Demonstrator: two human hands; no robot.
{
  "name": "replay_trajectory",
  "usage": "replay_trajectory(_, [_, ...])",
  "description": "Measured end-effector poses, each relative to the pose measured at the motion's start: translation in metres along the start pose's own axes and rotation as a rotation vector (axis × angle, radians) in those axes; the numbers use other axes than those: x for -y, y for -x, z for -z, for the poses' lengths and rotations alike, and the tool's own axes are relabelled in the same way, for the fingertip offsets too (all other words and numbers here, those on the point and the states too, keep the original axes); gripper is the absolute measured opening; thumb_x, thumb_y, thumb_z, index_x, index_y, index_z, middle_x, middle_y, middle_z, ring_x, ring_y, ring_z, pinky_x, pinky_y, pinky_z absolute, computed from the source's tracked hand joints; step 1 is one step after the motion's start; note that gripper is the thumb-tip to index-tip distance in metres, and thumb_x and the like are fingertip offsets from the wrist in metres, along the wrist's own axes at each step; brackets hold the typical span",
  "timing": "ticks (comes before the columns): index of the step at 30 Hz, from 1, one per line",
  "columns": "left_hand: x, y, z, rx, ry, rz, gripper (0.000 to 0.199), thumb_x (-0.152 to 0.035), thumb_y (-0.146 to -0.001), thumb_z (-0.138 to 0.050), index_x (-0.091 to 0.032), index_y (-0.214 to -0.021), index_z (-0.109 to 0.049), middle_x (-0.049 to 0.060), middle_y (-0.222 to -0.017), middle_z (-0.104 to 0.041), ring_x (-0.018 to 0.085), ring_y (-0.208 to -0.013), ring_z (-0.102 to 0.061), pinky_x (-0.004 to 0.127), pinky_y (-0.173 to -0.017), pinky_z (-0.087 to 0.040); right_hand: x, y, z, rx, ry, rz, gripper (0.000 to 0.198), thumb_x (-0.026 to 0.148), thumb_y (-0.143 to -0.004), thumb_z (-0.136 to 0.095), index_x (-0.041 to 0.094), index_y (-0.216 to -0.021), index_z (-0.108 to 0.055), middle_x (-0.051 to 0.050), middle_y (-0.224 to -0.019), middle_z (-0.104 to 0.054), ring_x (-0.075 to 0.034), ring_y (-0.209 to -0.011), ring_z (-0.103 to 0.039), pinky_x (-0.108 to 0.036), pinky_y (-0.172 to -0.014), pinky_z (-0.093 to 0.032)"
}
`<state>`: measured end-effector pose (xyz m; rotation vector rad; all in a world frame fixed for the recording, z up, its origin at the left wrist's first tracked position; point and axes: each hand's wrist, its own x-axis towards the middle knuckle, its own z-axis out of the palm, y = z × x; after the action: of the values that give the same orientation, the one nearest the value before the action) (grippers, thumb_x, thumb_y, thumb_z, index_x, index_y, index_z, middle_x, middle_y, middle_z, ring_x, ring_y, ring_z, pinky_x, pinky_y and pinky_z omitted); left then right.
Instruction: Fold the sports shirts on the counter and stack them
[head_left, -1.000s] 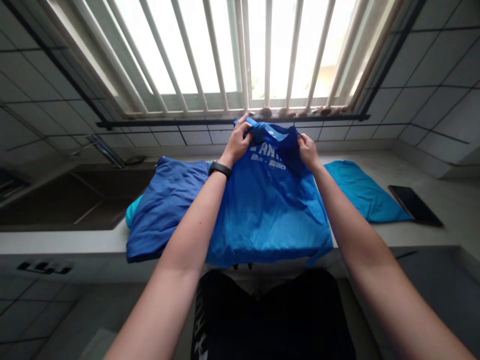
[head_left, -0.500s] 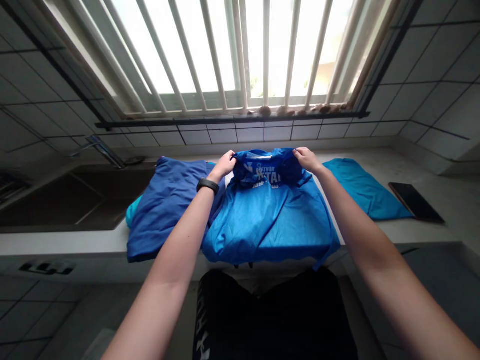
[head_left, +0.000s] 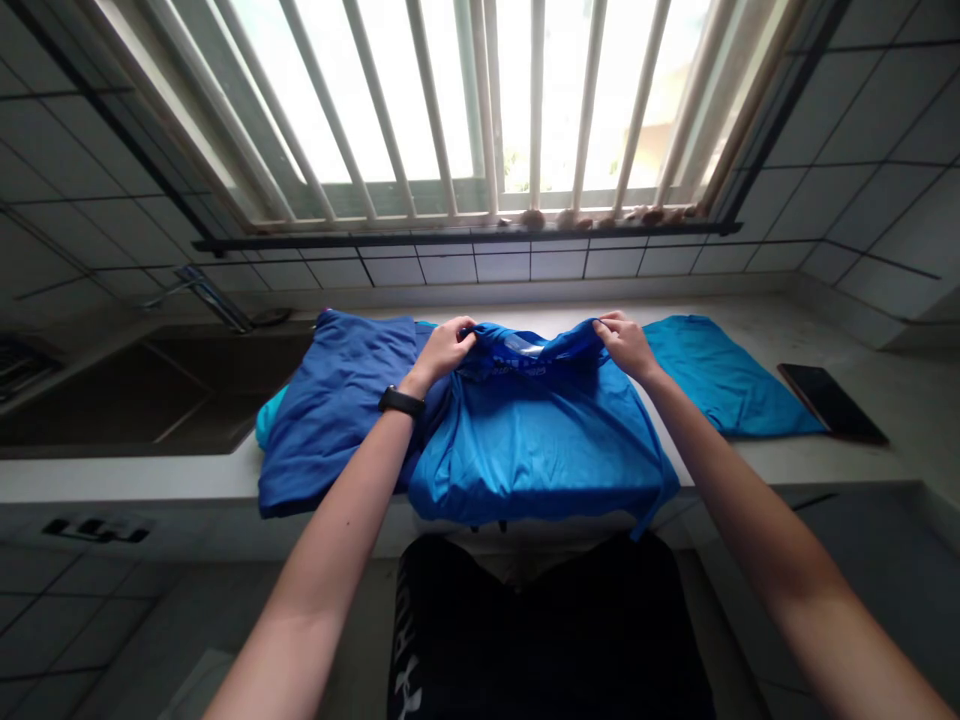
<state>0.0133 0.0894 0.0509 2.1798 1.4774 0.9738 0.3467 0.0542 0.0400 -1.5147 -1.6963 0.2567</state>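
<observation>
A blue printed T-shirt [head_left: 547,440] lies across the counter in front of me, its hem hanging over the front edge. My left hand [head_left: 448,348] pinches its far left part beside the collar. On the far right part, my right hand [head_left: 624,342] is closed on the fabric too. Between the hands the collar sags, with pale lettering partly hidden in folds. To the left, a darker blue garment [head_left: 341,410] lies partly under my left forearm. A folded teal garment [head_left: 720,375] rests to the right, behind my right forearm.
A dark phone [head_left: 832,400] touches the teal garment's right corner. At the left is a dark sink [head_left: 187,390] with a metal faucet [head_left: 214,300]. A barred window [head_left: 480,110] with small stones on its sill stands behind the white counter [head_left: 765,460].
Both hands have come slightly down and nearer with the collar. The shirt's upper edge now sags between them, and its lettering is more covered.
</observation>
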Motion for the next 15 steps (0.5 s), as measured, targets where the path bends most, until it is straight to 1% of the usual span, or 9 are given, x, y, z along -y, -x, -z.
replay_trajectory(3, [-0.01, 0.019, 0.01, -0.013, 0.032, -0.01, 0.023, -0.028, -0.089, -0.054, -0.019, -0.101, -0.07, 0.006, -0.097, -0.075, 0.02, -0.089, -0.067, 0.03, -0.087, -0.054, 0.011, 0.016, 0.01, 0.009, -0.086, -0.007, 0.041, 0.044, -0.1, -0.048, 0.018, -0.102, -0.079, -0.011, -0.117, -0.071, -0.029, -0.112, -0.065, -0.038, -0.1, -0.052])
replay_trajectory(6, [-0.014, 0.047, 0.019, -0.032, 0.094, -0.045, 0.023, -0.033, -0.09, -0.054, -0.021, -0.102, -0.07, 0.005, -0.102, -0.075, 0.02, -0.092, -0.069, 0.032, -0.09, -0.056, 0.017, 0.041, 0.023, 0.005, -0.179, -0.007, 0.048, 0.055, -0.1, -0.046, 0.021, -0.107, -0.078, -0.012, -0.12, -0.071, -0.03, -0.111, -0.065, -0.039, -0.094, -0.056])
replay_trajectory(8, [-0.015, 0.066, 0.023, -0.052, 0.117, -0.073, 0.024, -0.036, -0.089, -0.056, -0.022, -0.102, -0.071, 0.005, -0.104, -0.076, 0.022, -0.097, -0.07, 0.034, -0.095, -0.056, 0.017, 0.064, 0.03, 0.013, -0.238, 0.021, 0.049, 0.058, -0.098, -0.046, 0.023, -0.107, -0.078, -0.011, -0.12, -0.071, -0.031, -0.112, -0.065, -0.041, -0.095, -0.056])
replay_trajectory(10, [-0.013, 0.084, 0.025, -0.051, 0.117, -0.096, 0.025, -0.038, -0.088, -0.057, -0.024, -0.102, -0.072, 0.006, -0.108, -0.077, 0.024, -0.103, -0.069, 0.038, -0.099, -0.055, 0.012, 0.088, 0.035, 0.034, -0.272, 0.056, 0.045, 0.059, -0.097, -0.048, 0.026, -0.103, -0.079, -0.011, -0.117, -0.072, -0.032, -0.114, -0.065, -0.044, -0.099, -0.055])
replay_trajectory(12, [-0.01, 0.098, 0.026, 0.01, 0.092, -0.101, 0.026, -0.039, -0.089, -0.057, -0.026, -0.103, -0.073, 0.006, -0.109, -0.078, 0.025, -0.105, -0.069, 0.04, -0.099, -0.055, 0.006, 0.111, 0.037, 0.08, -0.284, 0.071, 0.041, 0.058, -0.096, -0.051, 0.028, -0.1, -0.079, -0.01, -0.113, -0.073, -0.032, -0.113, -0.067, -0.047, -0.102, -0.054])
replay_trajectory(15, [-0.009, 0.114, 0.027, 0.165, -0.007, -0.133, 0.026, -0.035, -0.089, -0.055, -0.029, -0.104, -0.076, 0.005, -0.106, -0.079, 0.025, -0.103, -0.069, 0.043, -0.1, -0.054, -0.004, 0.138, 0.04, 0.191, -0.279, 0.09, 0.036, 0.058, -0.096, -0.054, 0.032, -0.098, -0.079, -0.01, -0.111, -0.075, -0.033, -0.109, -0.07, -0.05, -0.102, -0.055])
